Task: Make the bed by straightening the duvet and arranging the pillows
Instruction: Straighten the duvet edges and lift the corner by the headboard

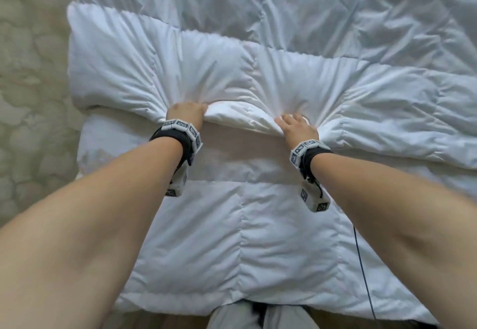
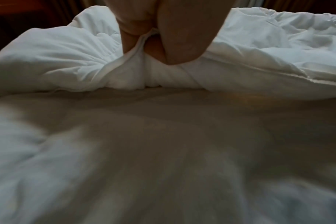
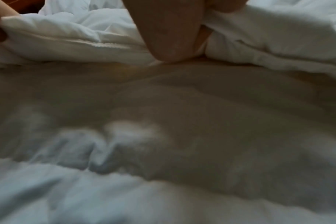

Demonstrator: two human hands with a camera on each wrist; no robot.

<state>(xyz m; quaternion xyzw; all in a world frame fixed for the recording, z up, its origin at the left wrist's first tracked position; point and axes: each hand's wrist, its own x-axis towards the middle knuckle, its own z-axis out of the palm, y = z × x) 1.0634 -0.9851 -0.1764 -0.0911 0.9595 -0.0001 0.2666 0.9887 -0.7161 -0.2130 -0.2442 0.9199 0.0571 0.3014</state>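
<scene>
- The fingers [image 2: 136, 37] of the left hand [image 1: 186, 112] are pinching a bunched ridge of the duvet [image 1: 206, 238], thumb on one side and curled fingers on the other, with the cloth squeezed up between them.
- The right hand [image 1: 296, 126] is gripping too: its thumb is pressing down at the fold, and its other fingers are curling into the cloth, mostly hidden.
- Both hands are sitting side by side, a little apart, on the edge of a folded-over flap, and creases are fanning out from each grip.
- The duvet is lying across the bed [image 1: 108, 143], quilted and white, rumpled toward the far right; the flap is doubled back on it, and a shaded strip is showing just below the hands.
- No pillows are showing in any view.
- Off the bed's left side, patterned carpet [image 1: 31, 96] is running along.
- The step in hand looks like straightening the duvet by this folded edge.
- Next, I'd say, calls for an even pull with both hands together, keeping the edge square to the bed, then smoothing that rumpled far side; pillows are waiting for later.
</scene>
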